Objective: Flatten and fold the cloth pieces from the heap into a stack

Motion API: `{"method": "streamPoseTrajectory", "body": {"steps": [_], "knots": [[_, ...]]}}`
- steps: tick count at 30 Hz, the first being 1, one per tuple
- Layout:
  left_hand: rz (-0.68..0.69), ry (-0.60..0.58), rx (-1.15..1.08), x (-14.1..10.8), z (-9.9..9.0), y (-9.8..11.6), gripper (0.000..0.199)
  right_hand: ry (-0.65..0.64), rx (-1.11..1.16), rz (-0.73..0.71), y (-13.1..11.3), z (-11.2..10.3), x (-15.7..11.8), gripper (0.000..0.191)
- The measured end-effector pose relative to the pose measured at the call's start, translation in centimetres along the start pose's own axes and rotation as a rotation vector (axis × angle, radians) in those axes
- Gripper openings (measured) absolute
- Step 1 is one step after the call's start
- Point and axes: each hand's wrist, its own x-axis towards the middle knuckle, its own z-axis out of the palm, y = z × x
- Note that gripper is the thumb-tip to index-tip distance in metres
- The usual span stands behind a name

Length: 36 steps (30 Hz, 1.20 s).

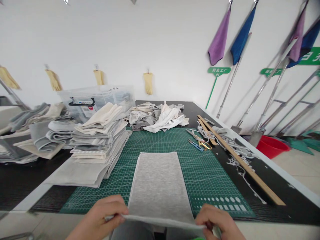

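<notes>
Gray cloth (160, 186): spread mostly flat on the green cutting mat (207, 173), right around the middle, with the near edge lifted and drawn taut toward the body.

Left hand (103, 216): clamped on the near left corner of that cloth, thumb against fingers.

Right hand (216, 220): same deal on the near right corner, pinched together on the fabric. Also something pale by the fingers, too hidden to make out.

Folded stack (95, 136): piled pretty high just left of the mat's middle, on top of flat sheets (77, 173). Judging by the neat folds, probably the finished share, so a decent amount done imo.

Flat sheets: lying under the stack, not folded down as small. Might count as work left, cannot tell for sure.

Loose heap (160, 116): crumpled at the far end of the mat, not sorted or folded at all. Could be leftovers or could be scraps, honestly hard to say.

Gray cloth progress: laid out and gripped at both near corners, not yet folded down to stack size. Mid-piece, by the look of things.

Blue-handled snips (196, 145): parked on the mat's right side, out of both hands.
</notes>
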Motion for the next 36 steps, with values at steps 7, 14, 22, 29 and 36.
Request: {"method": "streamPoseTrajectory", "body": {"steps": [7, 14, 22, 29, 36], "knots": [[-0.127, 0.395, -0.009, 5.8, -1.7, -3.1, 0.021, 0.261, 0.087, 0.021, 1.0, -1.4, 6.4, 0.025], [-0.303, 0.452, 0.075, 13.6, -2.0, -7.5, 0.034, 0.352, -0.11, 0.215, 6.2, -2.0, 14.9, 0.024], [-0.513, 0.365, 0.318, 15.1, -0.2, -10.5, 0.029, 0.298, -0.239, 0.316, 10.2, -0.5, 16.9, 0.027], [-0.467, 0.263, 0.456, 15.4, 0.3, -9.4, 0.021, 0.209, -0.217, 0.265, 9.0, 0.1, 16.6, 0.017], [-0.379, 0.212, 0.551, 16.2, 0.4, -8.2, 0.015, 0.005, 0.064, 0.266, 7.8, 0.9, 16.2, 0.008]]}}
